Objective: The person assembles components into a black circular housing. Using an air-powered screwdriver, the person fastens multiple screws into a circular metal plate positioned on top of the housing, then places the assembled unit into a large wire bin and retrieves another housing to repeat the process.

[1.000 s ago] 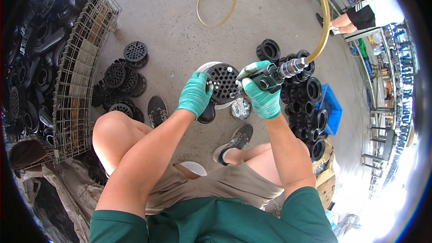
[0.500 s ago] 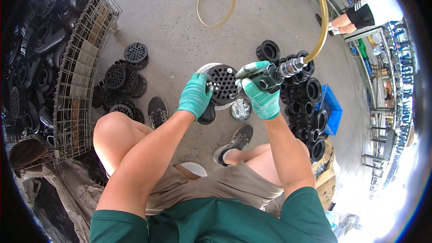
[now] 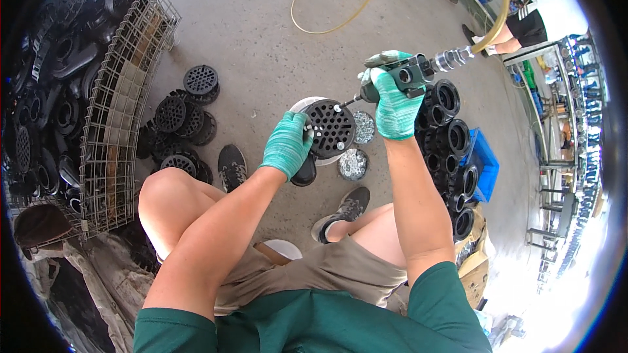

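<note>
The driver [image 3: 415, 74] has shifted farther away, to far right of the round grate [image 3: 332, 128]; its long axis slopes near-left, bit [image 3: 351, 100] pointing at a bolt [image 3: 337, 108]. Right hand [image 3: 396, 108] encircles its body; left hand [image 3: 288, 145] clasps the grate's left edge.

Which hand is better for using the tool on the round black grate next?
Probably the right hand: it holds the tool, aimed at the grate. The left hand is over at the grate's left edge.

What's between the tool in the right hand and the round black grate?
In the head view, a thin dark bit spans the gap from tool to grate.
</note>
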Tool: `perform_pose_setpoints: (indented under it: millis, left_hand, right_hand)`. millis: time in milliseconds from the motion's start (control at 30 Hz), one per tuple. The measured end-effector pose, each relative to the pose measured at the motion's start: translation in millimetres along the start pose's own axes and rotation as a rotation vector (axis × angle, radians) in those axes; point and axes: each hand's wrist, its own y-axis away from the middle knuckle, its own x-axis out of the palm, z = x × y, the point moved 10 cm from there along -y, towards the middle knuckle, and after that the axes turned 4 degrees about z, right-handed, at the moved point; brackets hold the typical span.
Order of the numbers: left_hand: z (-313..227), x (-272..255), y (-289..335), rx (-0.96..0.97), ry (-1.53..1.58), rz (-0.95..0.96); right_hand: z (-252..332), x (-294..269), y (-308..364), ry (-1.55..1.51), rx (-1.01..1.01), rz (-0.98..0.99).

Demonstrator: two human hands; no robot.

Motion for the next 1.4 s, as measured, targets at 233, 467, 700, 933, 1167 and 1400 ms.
perform_pose_setpoints:
  millis: [233,467,700,933,1167,1400]
  left_hand:
    - [-3.2,-1.0,-1.1,0.005,0.019,0.005]
    - [0.4,0.2,-0.9,-0.007,0.034,0.014]
    - [-1.1,-0.3,-0.3,0.006,0.005,-0.001]
    - [1.2,1.9,0.1,0.003,0.029,0.016]
    - [-0.6,0.0,0.3,-0.004,0.011,0.014]
    - [-0.1,3.2,0.1,-0.011,0.015,0.038]
  right_hand:
    - [-23.9,11.5,-1.3,0.009,0.078,0.011]
    - [-18.4,24.0,4.2,0.082,0.052,0.075]
    - [-27.3,15.9,-1.6,0.082,0.07,0.053]
    - [-26.4,17.9,-1.8,0.056,0.06,0.097]
    - [-27.9,21.0,-4.3,0.086,0.047,0.09]
    - [-25.8,17.9,-4.4,0.102,0.099,0.095]
